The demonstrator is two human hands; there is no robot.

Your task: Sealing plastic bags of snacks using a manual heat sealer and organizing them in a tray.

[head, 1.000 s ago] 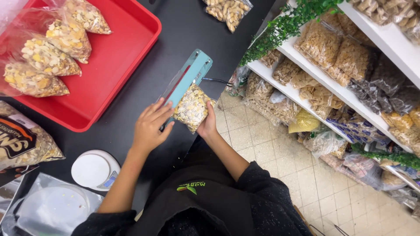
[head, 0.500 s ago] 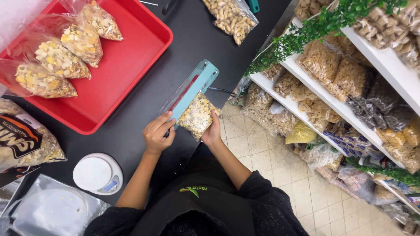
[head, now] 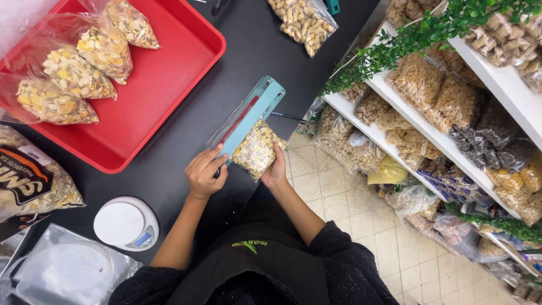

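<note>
L hand (head: 204, 172) atop sealer (head: 248, 117)

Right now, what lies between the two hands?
In the head view, a clear bag of mixed nuts lies between the left hand and right hand, beside the sealer.

— How is the teal heat sealer (head: 248, 116) placed?

— It is laid slantwise on the black surface (head: 271, 51), just beside the red tray (head: 169, 85), with its arm pressed down at the near end.

— And the small clear bag of mixed nuts (head: 257, 149)?

— It is set against the sealer's right side, its open edge tucked under the arm, the filled part jutting past the surface's edge.
</note>
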